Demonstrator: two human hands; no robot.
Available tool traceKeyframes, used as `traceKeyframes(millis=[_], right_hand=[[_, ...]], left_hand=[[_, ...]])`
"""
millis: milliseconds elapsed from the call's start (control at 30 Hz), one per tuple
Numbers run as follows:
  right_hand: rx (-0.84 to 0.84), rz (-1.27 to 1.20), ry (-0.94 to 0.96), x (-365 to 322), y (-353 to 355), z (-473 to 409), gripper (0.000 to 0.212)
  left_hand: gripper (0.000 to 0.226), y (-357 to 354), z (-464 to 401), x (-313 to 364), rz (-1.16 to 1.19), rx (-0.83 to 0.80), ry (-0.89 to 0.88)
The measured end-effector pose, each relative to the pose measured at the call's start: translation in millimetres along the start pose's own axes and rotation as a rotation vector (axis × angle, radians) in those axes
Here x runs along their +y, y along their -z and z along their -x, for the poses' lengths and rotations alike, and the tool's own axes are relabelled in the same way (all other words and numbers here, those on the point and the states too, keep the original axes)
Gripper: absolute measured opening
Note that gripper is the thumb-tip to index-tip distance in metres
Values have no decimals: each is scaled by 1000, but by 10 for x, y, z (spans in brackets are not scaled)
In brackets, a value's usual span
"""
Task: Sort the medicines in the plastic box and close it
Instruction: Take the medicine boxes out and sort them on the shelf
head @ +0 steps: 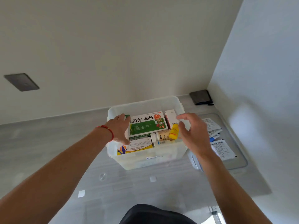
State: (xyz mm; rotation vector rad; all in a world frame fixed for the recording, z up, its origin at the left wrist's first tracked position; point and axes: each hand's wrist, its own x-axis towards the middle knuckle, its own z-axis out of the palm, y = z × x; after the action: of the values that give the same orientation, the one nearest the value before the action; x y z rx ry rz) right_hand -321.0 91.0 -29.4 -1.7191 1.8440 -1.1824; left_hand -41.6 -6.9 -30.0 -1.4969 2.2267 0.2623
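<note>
1. Fingers (183, 118) of the right hand (192, 134) are spread wide and hold nothing; they hover over the right rim of the box (145, 160).
2. The left hand (120, 128) is also spread, palm down, at the left side of the box. Its fingertips lie against the left edge of the green carton (148, 124). Whether it grips the carton cannot be told.
3. A red cord (108, 130) circles the left wrist.
4. The box is clear plastic, open, and stands on the grey counter (48, 143) near the wall corner.
5. Box contents:
   - the green carton lies flat on top, toward the rear;
   - a pink-and-white carton (171, 117) stands at the rear right;
   - a yellow bottle (174, 131) lies just beside the right hand;
   - a white bottle (160, 136) lies on its side, left of the yellow bottle;
   - a yellow-and-white carton (137, 147) lies at the front left.
6. The lid (239, 162) lies flat on the counter, right of the box, partly behind the right forearm.
7. Several white sachets (224, 150) rest on the lid.
8. A dark object (200, 97) sits in the counter corner behind the box.
</note>
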Motion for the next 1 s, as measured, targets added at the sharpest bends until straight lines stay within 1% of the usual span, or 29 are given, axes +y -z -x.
traceKeyframes(millis=[67,167,233,333,367,433,533,600,667,733,800,833,900,1000], right_hand=[[-43,32,-29,-31,-121,55,20],[-79,193,-27,-16,-240,149,19],[-87,210,-24,4,-245,168,18],[-107,194,-16,33,-217,178,16],[-117,185,-11,41,-207,178,15],[-140,147,-13,43,-179,176,15],[-151,15,-51,-25,-104,193,15],[-109,-68,-12,-162,-54,242,13],[-80,-136,62,-335,1,333,13],[-130,-241,89,-456,87,443,14],[-222,-351,78,-487,171,530,15],[-263,-364,79,-475,201,562,15],[-312,-307,100,-440,200,594,15],[-338,-282,77,-396,88,580,14]], left_hand=[[118,30,-44,-5,-31,-22,-10],[121,48,-114,-30,-116,-14,-39],[128,46,-137,-55,-128,-9,-32],[130,87,-110,-26,-83,44,-8],[129,115,-76,3,-13,67,-8],[123,191,29,67,211,159,-30],[117,323,329,230,501,298,-158],[115,364,594,405,603,327,-238],[106,323,887,564,677,338,-274],[95,195,1195,643,772,356,-315],[84,-2,1479,631,876,341,-349],[80,-121,1599,606,927,308,-341],[77,-398,1762,549,999,215,-270],[81,-897,1774,586,969,73,-17]])
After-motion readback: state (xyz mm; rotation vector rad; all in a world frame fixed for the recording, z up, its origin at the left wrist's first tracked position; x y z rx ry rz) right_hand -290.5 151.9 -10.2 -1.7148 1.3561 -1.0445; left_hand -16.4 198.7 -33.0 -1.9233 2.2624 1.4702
